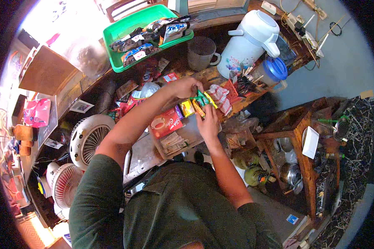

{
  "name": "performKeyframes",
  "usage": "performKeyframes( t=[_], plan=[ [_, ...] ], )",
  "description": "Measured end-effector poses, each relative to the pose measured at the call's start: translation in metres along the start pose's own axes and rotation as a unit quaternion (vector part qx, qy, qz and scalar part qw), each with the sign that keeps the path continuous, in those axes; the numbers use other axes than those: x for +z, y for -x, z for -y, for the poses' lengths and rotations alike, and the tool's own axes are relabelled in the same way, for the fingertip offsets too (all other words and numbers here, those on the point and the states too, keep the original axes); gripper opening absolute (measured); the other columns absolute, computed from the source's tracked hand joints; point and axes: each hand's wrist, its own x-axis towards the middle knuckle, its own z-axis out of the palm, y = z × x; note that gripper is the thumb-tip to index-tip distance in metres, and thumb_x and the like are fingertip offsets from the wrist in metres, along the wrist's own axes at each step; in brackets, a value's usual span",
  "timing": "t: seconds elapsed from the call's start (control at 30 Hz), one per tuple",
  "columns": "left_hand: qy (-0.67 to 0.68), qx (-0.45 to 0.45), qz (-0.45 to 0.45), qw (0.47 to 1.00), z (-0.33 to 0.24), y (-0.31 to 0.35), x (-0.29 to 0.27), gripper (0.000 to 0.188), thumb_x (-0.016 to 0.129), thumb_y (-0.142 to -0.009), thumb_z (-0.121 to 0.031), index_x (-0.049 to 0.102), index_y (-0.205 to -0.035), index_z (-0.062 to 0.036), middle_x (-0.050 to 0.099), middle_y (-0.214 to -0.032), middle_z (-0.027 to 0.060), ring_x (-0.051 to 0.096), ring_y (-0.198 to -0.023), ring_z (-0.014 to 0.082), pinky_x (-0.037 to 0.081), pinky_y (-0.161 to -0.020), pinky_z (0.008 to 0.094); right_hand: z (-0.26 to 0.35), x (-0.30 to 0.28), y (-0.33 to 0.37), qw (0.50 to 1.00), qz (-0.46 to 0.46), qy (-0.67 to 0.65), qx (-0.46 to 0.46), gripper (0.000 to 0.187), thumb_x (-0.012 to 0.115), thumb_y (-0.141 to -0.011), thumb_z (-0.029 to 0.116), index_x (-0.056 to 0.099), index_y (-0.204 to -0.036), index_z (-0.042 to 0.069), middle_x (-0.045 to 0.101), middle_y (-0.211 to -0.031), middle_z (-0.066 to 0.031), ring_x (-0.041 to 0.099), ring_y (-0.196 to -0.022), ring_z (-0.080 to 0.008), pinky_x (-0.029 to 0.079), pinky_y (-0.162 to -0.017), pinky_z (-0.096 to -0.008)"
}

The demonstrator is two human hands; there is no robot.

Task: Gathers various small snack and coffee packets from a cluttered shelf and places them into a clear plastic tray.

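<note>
My left hand (pixel 188 87) reaches over the bench with its fingers closed on the upper end of a small green packet (pixel 201 99). Just below it, my right hand (pixel 208 123) has its fingers bent together at the packet's lower end. What lies between those fingers is too small to tell. Yellow packets (pixel 187 108) stand beside both hands, some partly covered. Against them is a red box (pixel 166 123) with a cup pictured on it. These goods sit in a shallow tray (pixel 167 155), which also holds pale flat packets (pixel 173 142).
A green tray (pixel 119 67) of dark packets stands at the back left. Behind the hands are a clear mug (pixel 201 53), a white vacuum jug (pixel 245 45) and a blue-lidded pitcher (pixel 275 69). Red-striped cloth (pixel 221 99) lies to the right. White fans (pixel 91 139) stand left.
</note>
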Motion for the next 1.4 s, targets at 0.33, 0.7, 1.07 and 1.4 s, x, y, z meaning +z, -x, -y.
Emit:
performKeyframes(
  t=[0.33,0.7,1.07,1.4],
  plan=[
    [-0.229,0.055,-0.053,0.97,-0.056,0.033,0.003,0.04,0.075,-0.07,-0.016,0.065,-0.109,-0.014,0.066,-0.111,0.0112,0.064,-0.104,0.0356,0.052,-0.085,0.0492,-0.008,0.0,-0.004,0.999,0.027,0.009,0.038,0.032,0.078,-0.077,0.012,0.048,-0.079,0.002,0.051,-0.071,-0.0157,0.053,-0.065,-0.0378,0.042,-0.061,-0.0467],
    [-0.459,-0.045,0.049,0.886,-0.064,0.024,0.013,0.02,0.067,-0.078,-0.019,0.073,-0.096,-0.0149,0.072,-0.091,0.0087,0.07,-0.09,0.0312,0.055,-0.076,0.045,-0.001,-0.025,0.003,0.989,0.081,-0.11,0.062,0.035,0.083,-0.075,0.018,0.057,-0.089,0.001,0.059,-0.083,-0.0126,0.066,-0.068,-0.0253,0.053,-0.059,-0.037],
    [-0.366,0.096,-0.028,0.925,-0.06,0.026,0.024,0.041,0.075,-0.075,-0.019,0.062,-0.114,-0.0162,0.064,-0.109,0.0091,0.063,-0.107,0.031,0.054,-0.081,0.048,-0.013,-0.015,0.007,0.96,0.228,0.116,0.116,0.04,0.067,-0.089,0.028,0.056,-0.114,0.0,0.067,-0.101,-0.0259,0.064,-0.095,-0.0438,0.051,-0.082,-0.0516],
    [-0.441,0.022,-0.033,0.897,-0.064,0.02,0.031,0.03,0.071,-0.074,-0.026,0.074,-0.1,-0.0117,0.06,-0.131,0.0092,0.051,-0.128,0.0295,0.041,-0.103,0.0474,-0.009,-0.029,-0.003,0.963,0.231,0.088,0.108,0.024,0.062,-0.093,0.025,0.067,-0.101,0.002,0.069,-0.097,-0.0235,0.065,-0.092,-0.0428,0.051,-0.078,-0.0505]
  ],
)
